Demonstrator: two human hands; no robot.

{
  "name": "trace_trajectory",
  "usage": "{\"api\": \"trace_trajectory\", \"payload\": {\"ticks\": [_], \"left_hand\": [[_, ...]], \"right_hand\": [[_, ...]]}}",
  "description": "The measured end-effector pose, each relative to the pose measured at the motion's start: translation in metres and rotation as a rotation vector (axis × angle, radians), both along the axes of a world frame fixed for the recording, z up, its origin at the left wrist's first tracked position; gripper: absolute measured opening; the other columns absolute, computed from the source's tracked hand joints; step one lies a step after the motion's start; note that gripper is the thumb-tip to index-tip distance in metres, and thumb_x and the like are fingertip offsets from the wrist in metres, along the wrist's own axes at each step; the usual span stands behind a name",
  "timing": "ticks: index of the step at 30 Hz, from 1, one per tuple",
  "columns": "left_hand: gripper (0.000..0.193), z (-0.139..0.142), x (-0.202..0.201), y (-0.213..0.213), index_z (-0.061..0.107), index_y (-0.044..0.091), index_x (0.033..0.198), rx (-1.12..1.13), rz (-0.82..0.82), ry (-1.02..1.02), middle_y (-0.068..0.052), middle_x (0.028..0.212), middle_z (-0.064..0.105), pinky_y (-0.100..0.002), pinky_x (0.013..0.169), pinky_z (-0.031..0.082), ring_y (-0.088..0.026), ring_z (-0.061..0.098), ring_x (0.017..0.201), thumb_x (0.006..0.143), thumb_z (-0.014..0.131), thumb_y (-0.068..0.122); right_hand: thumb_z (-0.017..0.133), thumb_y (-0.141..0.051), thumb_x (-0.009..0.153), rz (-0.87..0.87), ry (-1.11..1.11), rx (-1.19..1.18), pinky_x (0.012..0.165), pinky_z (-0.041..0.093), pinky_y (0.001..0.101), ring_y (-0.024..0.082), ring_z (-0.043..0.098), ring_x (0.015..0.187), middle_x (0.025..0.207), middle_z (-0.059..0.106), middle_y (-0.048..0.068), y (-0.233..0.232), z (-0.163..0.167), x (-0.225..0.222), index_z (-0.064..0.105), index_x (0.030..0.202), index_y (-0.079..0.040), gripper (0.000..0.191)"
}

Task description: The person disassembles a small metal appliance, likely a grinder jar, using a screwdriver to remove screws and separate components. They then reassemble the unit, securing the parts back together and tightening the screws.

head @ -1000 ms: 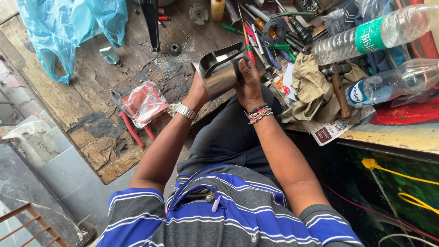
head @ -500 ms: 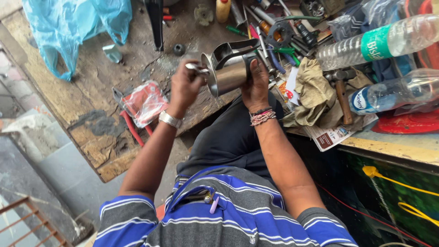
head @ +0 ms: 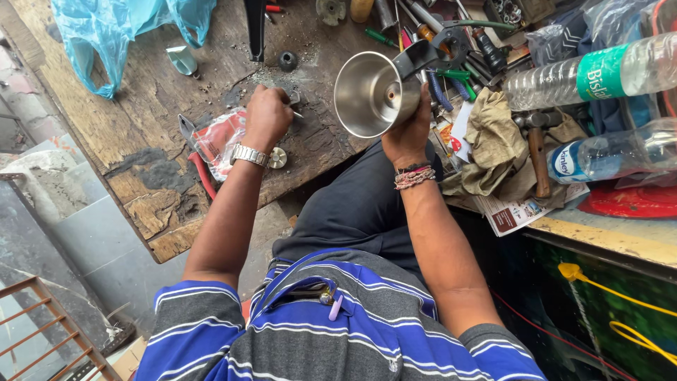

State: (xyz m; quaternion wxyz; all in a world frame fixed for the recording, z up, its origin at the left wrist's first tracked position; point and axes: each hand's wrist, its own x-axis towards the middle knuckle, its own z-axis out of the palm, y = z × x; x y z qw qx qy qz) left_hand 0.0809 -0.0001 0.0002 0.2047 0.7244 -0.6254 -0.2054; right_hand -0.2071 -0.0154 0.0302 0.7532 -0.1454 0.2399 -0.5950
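My right hand grips a shiny steel jar with a dark handle, its open mouth tilted toward me so the small hole in its bottom shows. My left hand, with a metal watch on the wrist, rests fingers-down on the worn wooden bench and pinches a small metal piece next to a scatter of grit. A small round metal disc lies just under that wrist.
Red-handled pliers and a red plastic packet lie left of my left hand. A blue plastic bag sits at the bench's far left. Screwdrivers and tools crowd the top; plastic bottles, a hammer and a rag lie right.
My left hand left the jar and dropped to the bench among the small parts. My right hand turned the jar so its open mouth faces me.
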Motion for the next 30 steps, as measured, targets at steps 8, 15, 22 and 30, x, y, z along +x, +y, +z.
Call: {"api": "trace_trajectory", "payload": {"ticks": [8,15,22,30], "left_hand": [[0.021,0.029,-0.049,0.008,0.066,0.008,0.118,-0.098,0.194,0.727,-0.012,0.11,0.065,-0.038,0.071,0.056,-0.023,0.065,0.088,0.1,0.064,0.019],[0.048,0.033,-0.1,0.021,0.064,-0.003,0.116,0.636,0.131,2.357,-0.018,0.099,0.073,-0.038,0.079,0.062,-0.027,0.073,0.084,0.1,0.06,0.042],[0.053,0.04,-0.084,0.013,0.065,0.002,0.127,0.443,0.173,2.447,-0.018,0.113,0.073,-0.046,0.092,0.062,-0.029,0.073,0.098,0.103,0.059,0.049],[0.055,0.029,-0.095,-0.003,0.065,0.001,0.121,0.455,0.278,2.387,-0.019,0.114,0.073,-0.05,0.096,0.061,-0.033,0.073,0.103,0.098,0.058,0.051]], "right_hand": [[0.053,-0.046,0.109,0.29,-0.05,-0.023,0.1,0.058,0.0442,0.027,0.069,0.116,0.126,0.068,0.015,-0.003,-0.015,-0.004,0.06,0.13,-0.005,0.047],[0.046,-0.042,0.109,0.106,0.605,-0.102,0.102,0.054,0.0358,0.022,0.066,0.116,0.126,0.067,0.011,0.004,-0.017,0.019,0.052,0.141,-0.006,0.048],[0.07,-0.016,0.098,-0.313,1.394,-0.394,0.085,0.061,0.0323,0.021,0.067,0.111,0.125,0.063,0.009,0.013,-0.005,0.015,0.058,0.133,-0.007,0.038],[0.074,-0.001,0.091,-0.476,1.805,-0.484,0.08,0.057,0.0384,0.023,0.069,0.087,0.1,0.069,0.011,-0.032,0.019,-0.086,0.071,0.11,-0.001,0.019]]}}
